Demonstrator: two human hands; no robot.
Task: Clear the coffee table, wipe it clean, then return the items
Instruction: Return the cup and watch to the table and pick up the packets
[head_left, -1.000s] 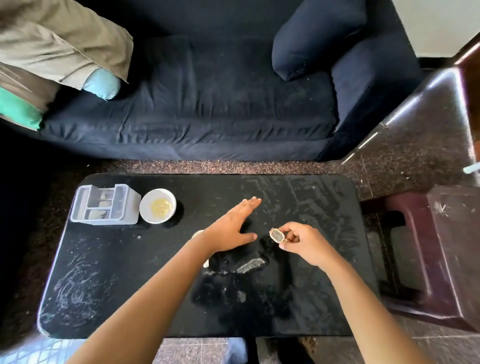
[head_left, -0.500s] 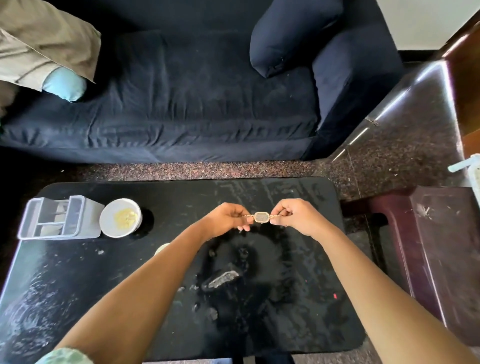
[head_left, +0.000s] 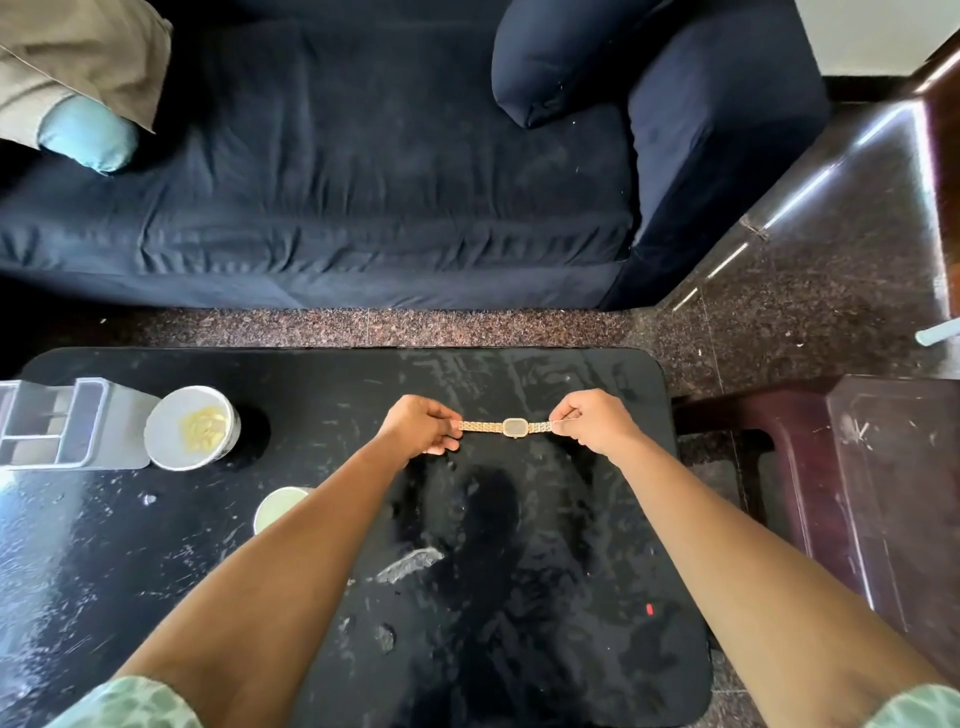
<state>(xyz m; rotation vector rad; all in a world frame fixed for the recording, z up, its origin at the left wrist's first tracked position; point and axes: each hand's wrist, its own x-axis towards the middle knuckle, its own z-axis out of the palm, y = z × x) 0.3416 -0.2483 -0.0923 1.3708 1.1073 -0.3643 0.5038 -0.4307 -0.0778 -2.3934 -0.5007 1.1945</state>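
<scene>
Left hand (head_left: 420, 426): pinches one strap end of the gold watch (head_left: 514, 427)
Right hand (head_left: 597, 422): pinches the other end
Watch: stretched flat over the far half of the coffee table (head_left: 519, 623)
White bowl (head_left: 191, 427): toward the table's far left corner

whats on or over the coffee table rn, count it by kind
gold watch: 1, pinched by its band ends between the left hand and right hand
white bowl with yellow bits: 1
pale cup, partly behind the left forearm: 1
grey organizer: 1
total: 4
</scene>
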